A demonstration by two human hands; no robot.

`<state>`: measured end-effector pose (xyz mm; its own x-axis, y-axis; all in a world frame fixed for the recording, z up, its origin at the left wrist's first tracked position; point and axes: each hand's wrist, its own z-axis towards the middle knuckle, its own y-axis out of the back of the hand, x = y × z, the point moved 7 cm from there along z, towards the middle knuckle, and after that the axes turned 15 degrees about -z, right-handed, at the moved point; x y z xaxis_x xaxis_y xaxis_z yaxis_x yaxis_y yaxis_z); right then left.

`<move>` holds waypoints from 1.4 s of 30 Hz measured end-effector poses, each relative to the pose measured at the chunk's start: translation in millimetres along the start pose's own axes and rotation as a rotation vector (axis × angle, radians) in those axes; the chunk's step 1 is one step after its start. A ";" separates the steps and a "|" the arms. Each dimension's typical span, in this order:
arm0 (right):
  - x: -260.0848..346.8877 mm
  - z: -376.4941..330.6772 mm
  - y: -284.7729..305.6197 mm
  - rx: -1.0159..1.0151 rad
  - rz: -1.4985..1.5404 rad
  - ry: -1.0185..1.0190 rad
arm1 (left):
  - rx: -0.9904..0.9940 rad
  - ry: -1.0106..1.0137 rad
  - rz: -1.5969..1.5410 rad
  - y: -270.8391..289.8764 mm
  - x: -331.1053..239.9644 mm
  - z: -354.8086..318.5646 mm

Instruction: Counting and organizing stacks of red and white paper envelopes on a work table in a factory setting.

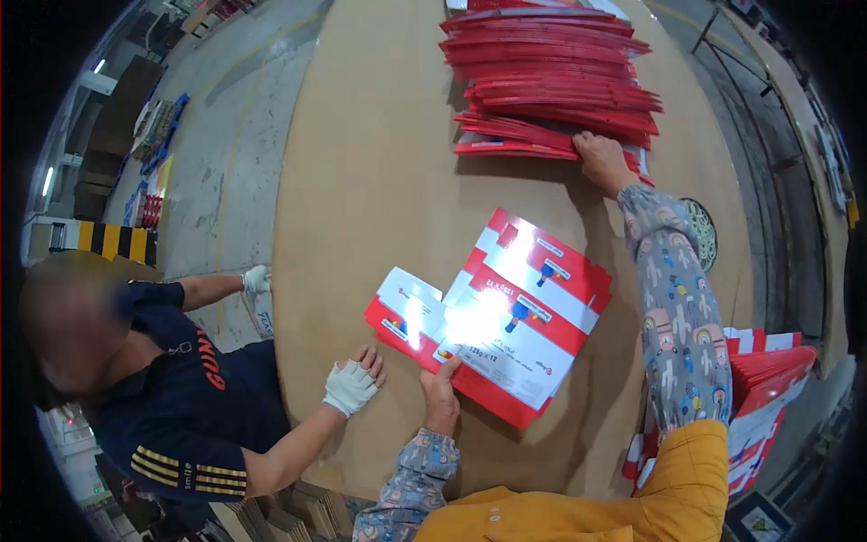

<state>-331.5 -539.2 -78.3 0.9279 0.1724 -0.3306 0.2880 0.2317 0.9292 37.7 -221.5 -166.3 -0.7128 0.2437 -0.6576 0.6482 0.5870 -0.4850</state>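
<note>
A flattened red-and-white carton (533, 357), glossy with glare on it, lies at a slant over the tabletop in front of me. My left hand (441, 388) grips its lower edge, thumb on top and the other fingers hidden beneath. Farther away, a tall leaning stack of flattened red cartons (551, 81) stands at the far end of the table. My right hand (603, 161) reaches to the near right end of this stack, its fingers curled over the edge of a flattened carton there. How many sheets it holds cannot be seen.
The brown table (352, 181) has rounded-looking edges. At its left side a co-worker's gloved hand (352, 387) rests on the top. A round dish (699, 235) with pale strands sits beyond my right arm. More red-and-white cartons (763, 388) are piled at the lower right.
</note>
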 end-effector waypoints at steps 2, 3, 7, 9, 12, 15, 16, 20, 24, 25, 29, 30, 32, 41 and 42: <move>5.7 -3.3 7.6 0.016 0.029 0.020 | -0.001 -0.028 0.020 1.1 0.2 4.4; 14.4 -10.6 15.2 0.047 0.023 0.033 | -0.022 -0.037 0.050 5.9 2.7 4.3; 45.9 -48.8 45.4 -0.011 0.141 -0.025 | -0.048 0.037 0.025 3.4 4.2 2.1; 72.7 -74.8 59.9 0.072 0.110 -0.031 | -0.007 -0.040 0.006 -0.7 0.2 4.6; 106.8 -110.4 84.4 0.104 0.148 -0.028 | 0.004 -0.020 -0.051 -6.0 0.3 7.3; 129.9 -127.1 95.9 0.063 0.147 -0.020 | 0.037 -0.032 -0.088 -9.2 3.0 12.5; 129.4 -126.5 97.3 0.057 0.154 -0.020 | 0.032 -0.031 -0.088 -10.7 4.8 12.1; 128.5 -125.3 110.8 0.033 0.144 0.005 | -0.004 -0.028 -0.113 -19.8 7.9 7.1; 148.6 -138.4 99.2 -0.091 0.082 -0.003 | -0.017 -0.069 -0.243 -49.0 28.7 21.4; 152.0 -142.9 98.1 -0.091 0.070 -0.014 | -0.078 -0.060 -0.201 -57.8 31.2 22.5; 176.7 -144.3 117.4 -0.113 0.090 0.014 | -0.119 -0.164 -0.079 -71.3 20.1 61.1; 187.6 -149.5 122.1 -0.049 0.128 0.027 | -0.207 -0.211 0.035 -66.8 17.6 67.9; 181.9 -170.2 107.2 0.018 0.096 0.024 | -0.060 -0.192 -0.209 -115.2 21.1 46.1; 210.1 -183.8 110.8 0.004 0.107 0.018 | 0.010 -0.077 -0.170 -139.1 12.7 23.8; 217.4 -184.8 113.2 0.037 0.130 0.042 | -0.092 -0.076 -0.122 -133.7 13.2 27.5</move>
<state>-141.0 -298.6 -75.5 0.9475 0.2385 -0.2130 0.1753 0.1698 0.9698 -51.0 -318.0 -126.0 -0.7602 0.1090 -0.6404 0.5283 0.6774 -0.5118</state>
